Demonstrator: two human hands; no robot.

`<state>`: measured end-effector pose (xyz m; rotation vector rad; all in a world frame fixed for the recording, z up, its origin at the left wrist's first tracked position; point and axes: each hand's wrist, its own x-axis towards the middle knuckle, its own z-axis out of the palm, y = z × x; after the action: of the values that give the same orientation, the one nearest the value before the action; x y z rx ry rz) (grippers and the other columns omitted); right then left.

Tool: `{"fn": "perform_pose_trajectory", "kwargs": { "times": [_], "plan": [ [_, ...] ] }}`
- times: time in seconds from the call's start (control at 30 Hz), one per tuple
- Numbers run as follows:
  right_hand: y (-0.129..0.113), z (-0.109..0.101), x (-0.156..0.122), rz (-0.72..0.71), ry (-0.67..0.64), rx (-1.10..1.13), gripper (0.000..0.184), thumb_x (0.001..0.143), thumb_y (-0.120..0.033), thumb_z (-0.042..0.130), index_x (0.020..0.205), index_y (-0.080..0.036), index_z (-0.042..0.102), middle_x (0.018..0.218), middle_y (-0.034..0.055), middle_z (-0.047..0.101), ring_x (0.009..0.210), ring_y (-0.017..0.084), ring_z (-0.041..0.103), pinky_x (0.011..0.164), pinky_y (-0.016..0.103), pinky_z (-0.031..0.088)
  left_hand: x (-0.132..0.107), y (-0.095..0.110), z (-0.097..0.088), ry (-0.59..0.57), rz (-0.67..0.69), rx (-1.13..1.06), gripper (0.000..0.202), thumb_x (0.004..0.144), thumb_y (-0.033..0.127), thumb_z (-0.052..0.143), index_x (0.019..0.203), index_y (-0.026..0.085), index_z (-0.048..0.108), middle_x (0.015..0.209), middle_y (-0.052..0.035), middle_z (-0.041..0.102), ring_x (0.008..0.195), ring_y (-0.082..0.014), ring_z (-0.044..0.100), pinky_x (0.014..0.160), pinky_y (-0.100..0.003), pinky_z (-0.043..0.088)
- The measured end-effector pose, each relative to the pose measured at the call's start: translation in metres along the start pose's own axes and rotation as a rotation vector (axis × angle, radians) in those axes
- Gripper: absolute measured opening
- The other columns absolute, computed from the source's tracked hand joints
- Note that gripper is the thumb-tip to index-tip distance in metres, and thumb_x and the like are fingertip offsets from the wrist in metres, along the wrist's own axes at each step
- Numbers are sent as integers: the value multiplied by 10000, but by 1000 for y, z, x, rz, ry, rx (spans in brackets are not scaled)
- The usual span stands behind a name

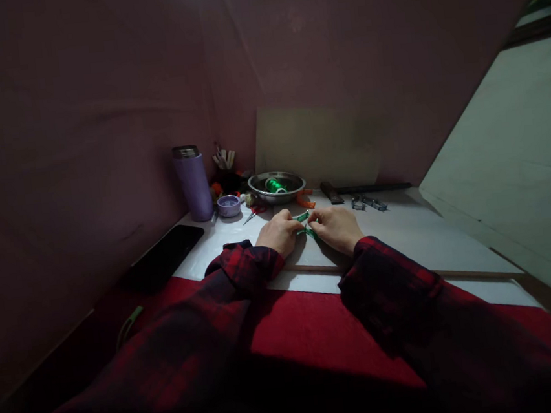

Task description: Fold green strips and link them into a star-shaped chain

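My left hand (279, 234) is closed, thumb and fingers pinching a narrow green thread-wrapped piece (300, 217) just above the white board. Close on its right, my right hand (337, 228) is also closed, its fingertips pinched at the right side of that green piece. Whether it grips the piece itself or a fine thread on it is too small to tell. Both hands partly cover the piece. Behind them, a steel bowl (279, 199) holds a shiny green thread spool (275, 186). Small scissors (255, 213) with red handles lie left of the bowl's front.
A purple tumbler (194, 185), a small purple dish (229, 207) and a dark phone (167, 252) stand or lie at left. Behind my hands are an orange piece (306, 198), a brown handle (331, 192) and grey frame-like pieces (369, 203). The white board (405, 239) extends right.
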<state>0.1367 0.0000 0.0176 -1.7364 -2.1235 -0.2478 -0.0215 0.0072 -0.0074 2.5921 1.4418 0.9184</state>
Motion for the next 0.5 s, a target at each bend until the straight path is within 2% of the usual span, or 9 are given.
{"fn": "perform_pose_trajectory", "kwargs": {
  "times": [0.2, 0.5],
  "plan": [
    [2, -2, 9, -64, -42, 32, 244, 824, -306, 469, 841, -227, 700, 812, 42, 700, 741, 167, 585, 589, 266, 296, 1, -4, 5, -8, 9, 20, 266, 850, 255, 481, 941, 270, 730, 886, -43, 528, 763, -145, 537, 656, -253, 424],
    [2, -4, 9, -144, -38, 148, 216, 804, -282, 502, 848, -208, 700, 750, 29, 683, 682, 139, 556, 597, 247, 305, 3, -6, 4, -34, -7, -27, 254, 849, 255, 493, 926, 245, 734, 901, -47, 538, 785, -140, 535, 699, -244, 432]
  ]
}}
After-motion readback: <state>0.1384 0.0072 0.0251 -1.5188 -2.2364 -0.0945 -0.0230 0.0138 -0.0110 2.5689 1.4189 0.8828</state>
